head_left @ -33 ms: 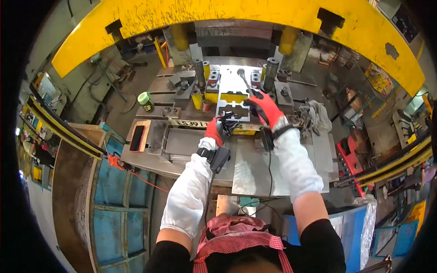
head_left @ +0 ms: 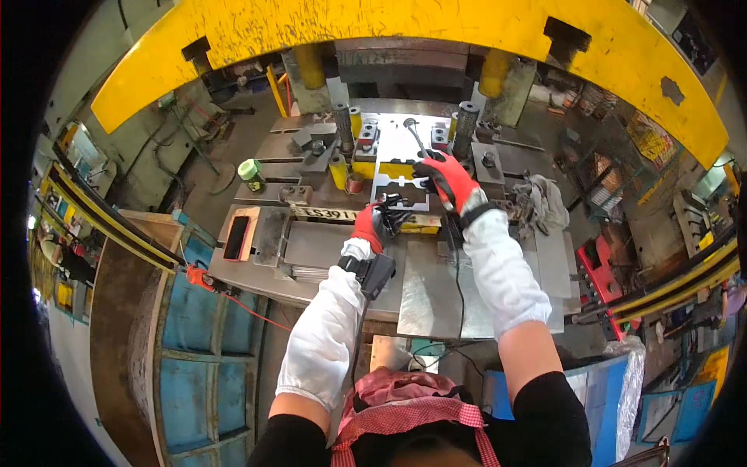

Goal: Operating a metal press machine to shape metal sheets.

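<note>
My right hand (head_left: 446,179), in a red glove with dark fingers, closes around the near end of a thin-handled tool with a round tip (head_left: 412,126). That tip lies over a bright metal sheet (head_left: 395,144) on the die (head_left: 362,167). Cutouts with yellow showing through mark the sheet's near part. Beside its front edge is my left hand (head_left: 377,224), gloved alike, its dark fingers spread. Whether these fingers touch the sheet is hard to make out. Dark guide posts (head_left: 464,128) stand on both sides of the die.
A yellow press beam (head_left: 405,19) arches across the top. On the left are a green-capped bottle (head_left: 250,174), a phone-like dark slab (head_left: 236,237) and stacked plates (head_left: 315,245). A grey rag (head_left: 539,204) and flat metal sheets (head_left: 432,288) lie at the right and front.
My right hand has shifted slightly left and away from me with the tool. The left hand's fingers have changed position slightly near the sheet's front edge.
</note>
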The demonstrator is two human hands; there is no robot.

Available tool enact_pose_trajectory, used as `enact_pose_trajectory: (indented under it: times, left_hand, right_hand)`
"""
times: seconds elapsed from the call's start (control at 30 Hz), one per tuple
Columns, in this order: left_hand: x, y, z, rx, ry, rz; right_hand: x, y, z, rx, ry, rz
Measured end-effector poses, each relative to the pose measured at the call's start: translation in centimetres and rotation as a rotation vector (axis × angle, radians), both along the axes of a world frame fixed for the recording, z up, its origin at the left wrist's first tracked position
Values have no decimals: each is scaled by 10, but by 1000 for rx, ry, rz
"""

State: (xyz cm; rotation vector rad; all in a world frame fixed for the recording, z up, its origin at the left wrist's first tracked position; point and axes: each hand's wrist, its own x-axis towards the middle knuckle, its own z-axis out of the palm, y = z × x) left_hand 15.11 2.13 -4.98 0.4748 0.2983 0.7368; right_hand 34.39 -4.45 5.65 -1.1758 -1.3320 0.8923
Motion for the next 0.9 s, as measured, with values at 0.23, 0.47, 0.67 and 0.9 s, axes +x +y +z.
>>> enact_pose_trajectory:
  times: [0.23,0.47,0.67,0.9]
  left_hand:
    - [-42,-25,4,803,418,243]
    - [-229,-144,18,295,579,263]
    - [-427,-160,-21,78,893,930]
    - [-587,-95,18,239,1411,1540]
  right_hand:
    - [-28,-2,17,-157,396,66]
    - [5,-186,-44,-269,528,-141]
    - [7,-257,-98,-482,437,-234]
    - [26,-238,-160,-545,279,-258]
